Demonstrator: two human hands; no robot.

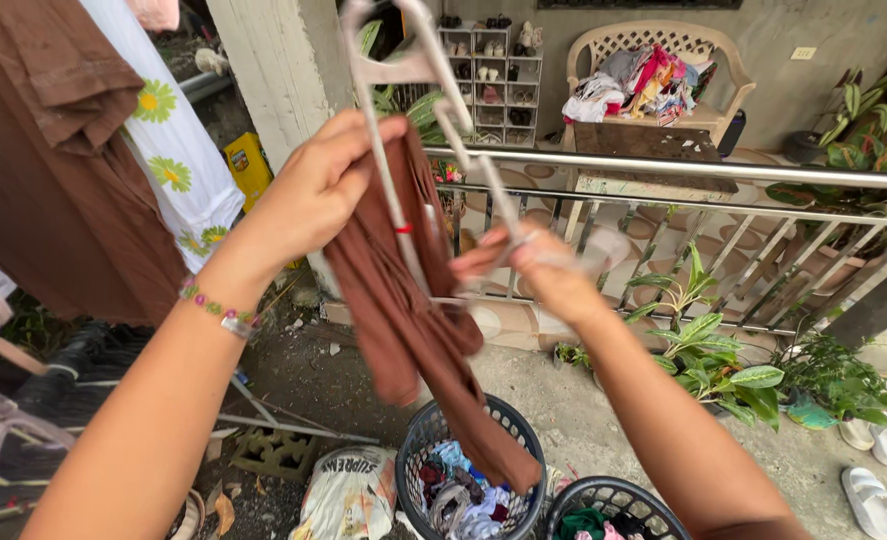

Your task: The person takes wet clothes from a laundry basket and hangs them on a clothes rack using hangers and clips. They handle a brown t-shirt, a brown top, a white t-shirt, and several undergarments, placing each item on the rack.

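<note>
Outdoors, on a rough concrete yard behind a steel railing point(663, 168), laundry work is under way; the step in hand looks like fitting a brown garment point(403, 320) onto a pale plastic hanger point(418, 70); the cloth is gathered and draped over one arm of the hanger, not yet spread across both shoulders. The garment hangs between the two hands, its upper edge bunched under the left hand point(318, 185) and its tail falling toward the dark laundry basket point(468, 470) below; the left hand is closed around the cloth and the hanger's arm together, thumb on top. The right hand point(533, 262) is blurred; its fingers appear pinched on the hanger's lower bar just beside the garment, though how firmly cannot be told. By my reading, the next move calls for steadying the frame with one hand while the other draws the fabric along the bar so that it sits evenly; the thin hanger may twist, and the cloth could slide off toward the basket.

Further out: a second basket point(613, 505) with coloured clothes beside the first; a brown cloth point(53, 150) and a white flowered cloth point(173, 150) hanging at the left; potted plants point(713, 350) by the railing; a cream chair point(663, 75) heaped with clothes beyond it.
</note>
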